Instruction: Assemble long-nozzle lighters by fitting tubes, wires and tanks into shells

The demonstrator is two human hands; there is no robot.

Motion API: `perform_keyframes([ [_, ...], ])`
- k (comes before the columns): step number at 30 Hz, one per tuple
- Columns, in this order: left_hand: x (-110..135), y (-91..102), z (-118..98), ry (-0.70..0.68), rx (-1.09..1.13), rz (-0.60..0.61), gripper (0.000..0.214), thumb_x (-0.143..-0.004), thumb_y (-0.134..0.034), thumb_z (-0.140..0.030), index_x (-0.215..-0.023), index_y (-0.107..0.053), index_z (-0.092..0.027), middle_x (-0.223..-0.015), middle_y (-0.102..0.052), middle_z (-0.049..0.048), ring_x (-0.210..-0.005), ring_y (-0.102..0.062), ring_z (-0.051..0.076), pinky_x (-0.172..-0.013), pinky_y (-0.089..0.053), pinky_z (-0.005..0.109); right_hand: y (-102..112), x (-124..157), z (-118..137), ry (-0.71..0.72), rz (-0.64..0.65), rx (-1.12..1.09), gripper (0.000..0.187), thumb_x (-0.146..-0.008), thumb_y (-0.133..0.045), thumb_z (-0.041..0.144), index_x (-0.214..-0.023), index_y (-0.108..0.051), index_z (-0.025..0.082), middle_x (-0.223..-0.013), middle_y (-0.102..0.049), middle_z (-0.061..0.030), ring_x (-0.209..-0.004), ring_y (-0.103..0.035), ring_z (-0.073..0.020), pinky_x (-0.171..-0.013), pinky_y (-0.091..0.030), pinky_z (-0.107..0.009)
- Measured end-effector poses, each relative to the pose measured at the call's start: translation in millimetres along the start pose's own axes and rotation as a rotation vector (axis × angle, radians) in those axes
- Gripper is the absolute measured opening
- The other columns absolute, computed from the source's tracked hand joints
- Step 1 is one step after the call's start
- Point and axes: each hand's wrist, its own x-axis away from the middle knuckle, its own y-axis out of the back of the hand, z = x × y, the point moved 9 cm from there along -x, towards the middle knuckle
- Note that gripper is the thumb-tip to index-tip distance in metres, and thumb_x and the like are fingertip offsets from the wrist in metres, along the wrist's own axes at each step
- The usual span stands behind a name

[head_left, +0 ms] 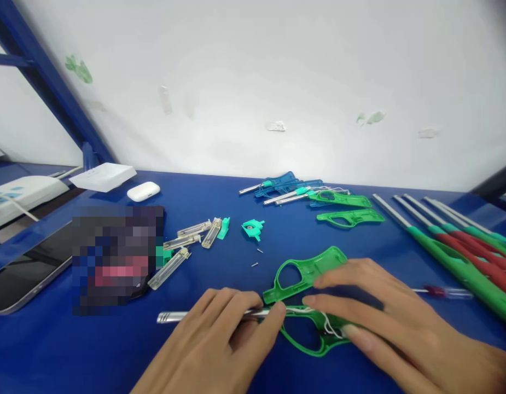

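Fingers (245, 300) on metal tube (173, 317) (shiny, slender).

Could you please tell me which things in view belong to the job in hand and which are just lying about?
Likely part of the job:
lower green plastic handle half
upper green plastic handle half
silver metal tube
thin white wires
small silver screws
clear oblong plastic pieces
red-and-clear screwdriver

Apparently just lying about:
black flat phone
white rounded plastic case
white angular box
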Motion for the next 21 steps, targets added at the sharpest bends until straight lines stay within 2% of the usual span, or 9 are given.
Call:
perform_keyframes([
  [3, 3.0, 0.2, 0.0, 0.014, -0.021, -0.012, 0.031, -0.127, -0.046, -0.039, -0.15, -0.062, -0.027, -0.126, -0.085, 0.0088, -0.104, -0.088, 0.029, -0.079, -0.074, 0.043, 7.2, -4.2, -4.0, -0.012, -0.058, 0.05, 0.041, -0.105, -0.063, 0.016, -0.139, -0.081, 0.03, -0.124, -0.087, -0.0055, -0.113, -0.086, -0.0203, -0.095, -0.069, -0.031],
  [6, 4.9, -0.5, 0.2, -0.004, -0.035, -0.006, 0.037, -0.127, -0.045, -0.047, -0.152, -0.062, -0.026, -0.129, -0.085, 0.0111, -0.107, -0.088, 0.031, -0.078, -0.075, 0.044, 12.2, -5.2, -7.9, -0.057, -0.105, 0.109, 0.036, -0.112, -0.059, 0.021, -0.141, -0.078, 0.03, -0.129, -0.084, -0.0053, -0.116, -0.086, -0.0171, -0.099, -0.07, -0.028],
  [9, 5.0, 0.0, 3.7, -0.011, -0.045, 0.0, 0.037, -0.128, -0.041, -0.04, -0.154, -0.062, -0.026, -0.131, -0.085, 0.0098, -0.109, -0.088, 0.027, -0.083, -0.074, 0.038, 9.1, -3.0, -12.9, -0.108, -0.088, 0.123, 0.026, -0.117, -0.059, 0.032, -0.138, -0.073, 0.028, -0.132, -0.08, -0.0074, -0.12, -0.085, -0.0176, -0.102, -0.07, -0.029],
  [13, 7.1, 0.8, 6.4, -0.019, -0.065, -0.005, 0.039, -0.127, -0.036, -0.03, -0.153, -0.065, -0.026, -0.129, -0.085, 0.0082, -0.109, -0.088, 0.024, -0.084, -0.072, 0.033, 7.4, 0.3, -19.2, -0.142, -0.117, 0.087, 0.016, -0.116, -0.06, 0.027, -0.131, -0.063, 0.025, -0.132, -0.075, -0.0116, -0.122, -0.083, -0.0192, -0.102, -0.069, -0.031],
  [19, 13.1, -9.2, 4.5, -0.034, -0.091, 0.045, 0.045, -0.122, -0.04, -0.027, -0.162, -0.06, -0.022, -0.136, -0.084, 0.0132, -0.118, -0.087, 0.032, -0.082, -0.075, 0.042, 9.0, -0.8, -20.3, -0.138, -0.164, 0.076, 0.011, -0.114, -0.058, 0.019, -0.119, -0.053, 0.027, -0.125, -0.074, -0.012, -0.116, -0.082, -0.0196, -0.09, -0.066, -0.03],
  [21, 13.8, -11.4, 7.0, -0.017, -0.082, 0.053, 0.048, -0.12, -0.038, -0.019, -0.163, -0.06, -0.024, -0.136, -0.084, 0.0114, -0.117, -0.087, 0.03, -0.083, -0.076, 0.042, 10.5, -1.1, -20.6, -0.141, -0.186, 0.073, 0.013, -0.114, -0.058, 0.018, -0.112, -0.049, 0.029, -0.119, -0.076, -0.01, -0.11, -0.083, -0.019, -0.084, -0.064, -0.028],
])
